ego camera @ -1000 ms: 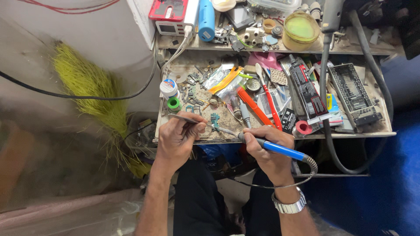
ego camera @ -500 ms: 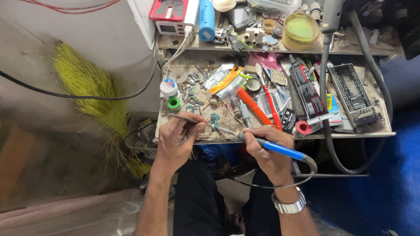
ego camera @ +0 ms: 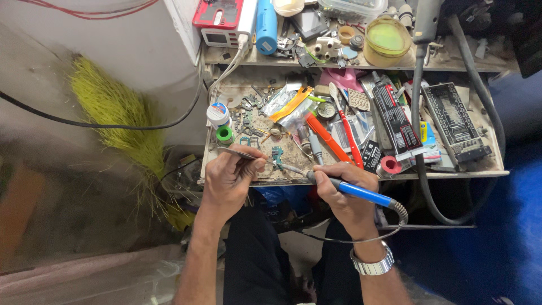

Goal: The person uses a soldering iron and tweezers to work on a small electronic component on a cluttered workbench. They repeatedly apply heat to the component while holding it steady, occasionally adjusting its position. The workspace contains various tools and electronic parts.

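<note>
**Iron and tweezers meet at the front edge of my bench**

My right hand [ego camera: 344,189] is closed around the blue handle of a soldering iron [ego camera: 339,183], its metal tip pointing left toward a small teal circuit board [ego camera: 276,153] that lies near the front edge of the workbench [ego camera: 451,169]. My left hand [ego camera: 228,178] is pinched on a pair of metal tweezers [ego camera: 243,153], whose points reach toward that same board. The two hands sit close together but apart, the board just between their tools.

At the bench's left edge stands a small round white tin with a blue label [ego camera: 217,113], and just in front of it a green spool [ego camera: 224,134]. Mid-bench lies a clear packet with an orange strip [ego camera: 291,104], beside an orange-handled tool [ego camera: 327,138] and a red toothbrush [ego camera: 347,127]. Toward the right lies a long black tube with a white-and-red label [ego camera: 395,116], and a red tape roll [ego camera: 389,165] sits at the front edge. On the shelf behind are a red-and-white rectangular device [ego camera: 220,17], a blue cylinder [ego camera: 266,20] and a round yellow-green tub [ego camera: 387,39].
</note>
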